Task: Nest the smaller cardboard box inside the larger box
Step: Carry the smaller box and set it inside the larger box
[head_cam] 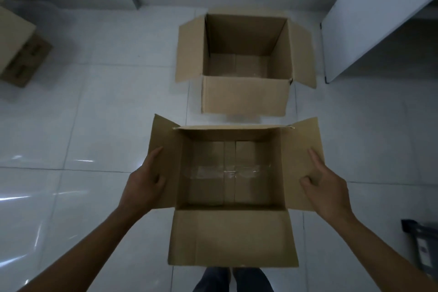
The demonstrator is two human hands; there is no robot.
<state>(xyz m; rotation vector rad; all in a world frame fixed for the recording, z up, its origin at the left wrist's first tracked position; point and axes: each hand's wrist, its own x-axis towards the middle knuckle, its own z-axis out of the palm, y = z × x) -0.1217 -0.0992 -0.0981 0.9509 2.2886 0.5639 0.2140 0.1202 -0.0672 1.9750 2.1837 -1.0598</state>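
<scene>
Dim, cool grey-blue light overall. Streaky white glare on glossy pale floor tiles [35, 197] left of near open brown cardboard box [232, 239]; box inside in shadow. Img soft, slightly blurry. Wide-angle bend: tile lines curve away from box, frame corners darker.

Readable text: none anywhere in view.
Left box [22, 54]: dark printed blocks on its side, too blurred to read.
Dark object [420, 246] at the right edge: a pale label with a small dark mark, too small to read.
Near box [232, 239]: nothing can be read on the cardboard or on the clear tape inside.
Far box [244, 97]: nothing can be read on it.
</scene>
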